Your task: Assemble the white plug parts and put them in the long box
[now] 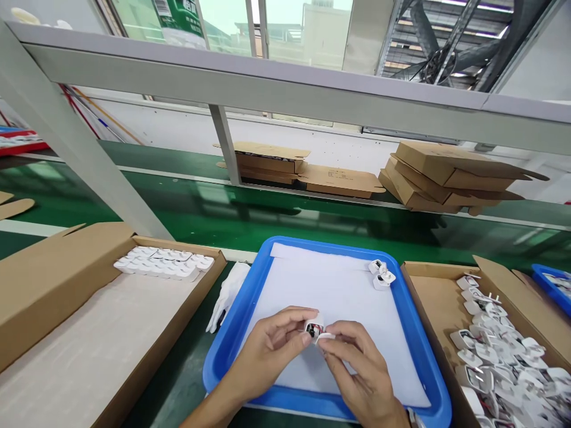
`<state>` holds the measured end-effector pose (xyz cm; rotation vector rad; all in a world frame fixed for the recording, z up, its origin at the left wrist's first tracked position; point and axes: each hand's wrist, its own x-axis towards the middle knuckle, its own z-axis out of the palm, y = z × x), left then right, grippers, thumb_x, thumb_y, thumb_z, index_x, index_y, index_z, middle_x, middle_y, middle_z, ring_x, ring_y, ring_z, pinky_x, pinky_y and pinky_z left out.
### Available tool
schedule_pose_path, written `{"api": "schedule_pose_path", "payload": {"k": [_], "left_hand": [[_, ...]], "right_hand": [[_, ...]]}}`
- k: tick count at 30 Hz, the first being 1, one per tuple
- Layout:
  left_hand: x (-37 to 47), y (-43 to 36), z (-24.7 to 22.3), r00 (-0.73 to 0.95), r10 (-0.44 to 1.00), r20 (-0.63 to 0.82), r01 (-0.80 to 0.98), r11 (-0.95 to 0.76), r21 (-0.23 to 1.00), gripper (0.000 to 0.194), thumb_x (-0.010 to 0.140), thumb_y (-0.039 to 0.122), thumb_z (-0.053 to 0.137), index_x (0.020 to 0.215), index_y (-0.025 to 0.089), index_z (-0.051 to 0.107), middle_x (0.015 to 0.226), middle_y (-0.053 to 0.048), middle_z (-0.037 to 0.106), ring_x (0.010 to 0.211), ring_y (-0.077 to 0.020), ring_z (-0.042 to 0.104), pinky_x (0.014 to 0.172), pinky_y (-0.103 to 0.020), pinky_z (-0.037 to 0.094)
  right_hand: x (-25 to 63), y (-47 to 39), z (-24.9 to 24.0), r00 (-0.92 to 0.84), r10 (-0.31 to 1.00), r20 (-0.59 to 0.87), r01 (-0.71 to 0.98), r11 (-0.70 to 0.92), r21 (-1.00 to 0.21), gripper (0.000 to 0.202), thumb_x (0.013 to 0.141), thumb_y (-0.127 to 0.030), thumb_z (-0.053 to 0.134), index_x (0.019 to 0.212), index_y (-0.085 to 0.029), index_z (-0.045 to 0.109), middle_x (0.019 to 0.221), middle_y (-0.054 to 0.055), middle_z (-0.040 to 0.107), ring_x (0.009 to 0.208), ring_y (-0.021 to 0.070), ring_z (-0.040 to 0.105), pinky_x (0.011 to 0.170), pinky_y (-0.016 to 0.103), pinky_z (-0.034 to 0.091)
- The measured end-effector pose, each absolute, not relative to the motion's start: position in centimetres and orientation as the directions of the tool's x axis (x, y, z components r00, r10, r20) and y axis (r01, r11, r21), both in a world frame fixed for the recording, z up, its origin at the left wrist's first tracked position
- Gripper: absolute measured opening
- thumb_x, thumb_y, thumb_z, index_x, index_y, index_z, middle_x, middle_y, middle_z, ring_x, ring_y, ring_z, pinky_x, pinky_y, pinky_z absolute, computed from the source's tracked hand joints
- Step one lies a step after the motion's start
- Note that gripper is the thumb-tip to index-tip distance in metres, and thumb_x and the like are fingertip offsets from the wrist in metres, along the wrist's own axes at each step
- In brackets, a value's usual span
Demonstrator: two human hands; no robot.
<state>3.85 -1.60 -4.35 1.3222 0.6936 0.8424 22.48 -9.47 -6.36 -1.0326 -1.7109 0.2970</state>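
Note:
Above the blue tray point(325, 398), lined with a white sheet, my left hand point(274, 345) grips a small white housing point(314, 326) whose open side shows dark and reddish parts inside. My right hand point(359, 362) pinches a white cover piece point(325, 337) against the housing's lower right edge. The two pieces are close together at an angle. A few similar white units point(381, 274) rest in the tray's back right corner.
An open carton point(173, 321) with rows of white pieces point(163, 263) stands left, beside a white glove point(229, 291). Another carton point(423, 297) at right holds many loose white units point(499, 351). Flat cartons point(446, 172) lie behind, past a grey frame bar point(285, 89).

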Motion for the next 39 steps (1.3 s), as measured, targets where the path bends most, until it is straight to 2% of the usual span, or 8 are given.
{"api": "schedule_pose_path", "payload": {"k": [6,11,17,23,27,33,37,39], "left_hand": [[3.4,-1.1,-4.5,0.49,0.865,0.104,-0.109,-0.057,0.992,0.023,0.087,0.034,0.078,0.108,0.026,0.084,0.112,-0.009,0.077,0.108,-0.0284,0.073,0.093,-0.036,0.063],[3.0,-0.9,-5.1,0.475,0.878,0.064,0.025,-0.086,0.996,0.025,0.084,0.041,0.08,0.107,0.032,0.085,0.119,-0.007,0.078,0.117,-0.0342,0.07,0.099,-0.041,0.062],[3.2,-0.7,-5.7,0.527,0.849,0.03,0.002,-0.036,0.999,0.027,0.084,0.04,0.081,0.109,0.032,0.084,0.117,-0.006,0.079,0.113,-0.0332,0.072,0.098,-0.041,0.062],[3.9,-1.1,-5.7,0.566,0.82,0.083,-0.149,0.003,0.989,0.024,0.088,0.034,0.079,0.11,0.03,0.084,0.112,-0.008,0.079,0.108,-0.029,0.073,0.095,-0.039,0.062],[4.4,-1.5,-5.1,0.536,0.841,0.076,-0.152,0.007,0.988,0.018,0.085,0.031,0.081,0.102,0.025,0.085,0.106,-0.01,0.079,0.102,-0.0269,0.074,0.091,-0.037,0.062],[4.4,-1.7,-5.7,0.492,0.858,0.149,-0.209,-0.05,0.977,0.011,0.087,0.023,0.079,0.097,0.022,0.083,0.106,-0.01,0.076,0.093,-0.0236,0.075,0.08,-0.031,0.064],[4.2,-2.0,-6.1,0.496,0.84,0.22,-0.238,-0.112,0.965,0.014,0.089,0.018,0.076,0.1,0.023,0.083,0.111,-0.011,0.075,0.095,-0.0236,0.075,0.077,-0.029,0.065],[4.1,-2.2,-6.0,0.504,0.828,0.245,-0.238,-0.139,0.961,0.018,0.089,0.014,0.075,0.102,0.024,0.083,0.112,-0.011,0.074,0.098,-0.0245,0.075,0.078,-0.03,0.065]], "right_hand": [[22.9,-9.3,-5.3,-0.19,0.793,0.578,0.512,0.583,-0.631,0.049,0.1,-0.004,0.055,0.143,-0.028,0.057,0.123,0.012,0.066,0.113,0.0218,0.068,0.095,0.032,0.061],[22.9,-9.1,-4.3,-0.161,0.77,0.617,0.583,0.579,-0.57,0.029,0.101,-0.014,0.059,0.129,-0.02,0.065,0.113,0.013,0.071,0.103,0.0214,0.07,0.091,0.033,0.063],[22.7,-8.8,-4.1,-0.037,0.753,0.657,0.466,0.594,-0.655,0.025,0.098,-0.017,0.068,0.122,-0.023,0.067,0.11,0.01,0.073,0.102,0.0206,0.069,0.092,0.034,0.061],[23.1,-9.1,-4.9,-0.04,0.858,0.512,0.402,0.483,-0.778,0.027,0.098,-0.016,0.067,0.123,-0.028,0.067,0.12,0.009,0.063,0.112,0.0211,0.065,0.097,0.033,0.057],[23.3,-9.1,-5.3,-0.073,0.871,0.486,0.38,0.475,-0.794,0.032,0.099,-0.015,0.065,0.127,-0.031,0.065,0.12,0.008,0.061,0.114,0.0203,0.064,0.098,0.032,0.056],[23.6,-8.8,-5.2,-0.05,0.969,0.241,0.093,0.245,-0.965,0.017,0.098,-0.025,0.068,0.115,-0.029,0.069,0.123,0.007,0.063,0.12,0.0218,0.064,0.106,0.036,0.054],[23.8,-8.6,-5.1,-0.094,0.996,-0.006,-0.099,-0.015,-0.995,0.035,0.097,-0.035,0.072,0.131,-0.032,0.065,0.132,0.005,0.066,0.129,0.024,0.063,0.114,0.042,0.05],[23.9,-8.6,-5.1,-0.143,0.988,-0.052,-0.131,-0.071,-0.989,0.039,0.097,-0.036,0.072,0.135,-0.033,0.064,0.132,0.005,0.068,0.128,0.0253,0.064,0.111,0.042,0.052]]}}
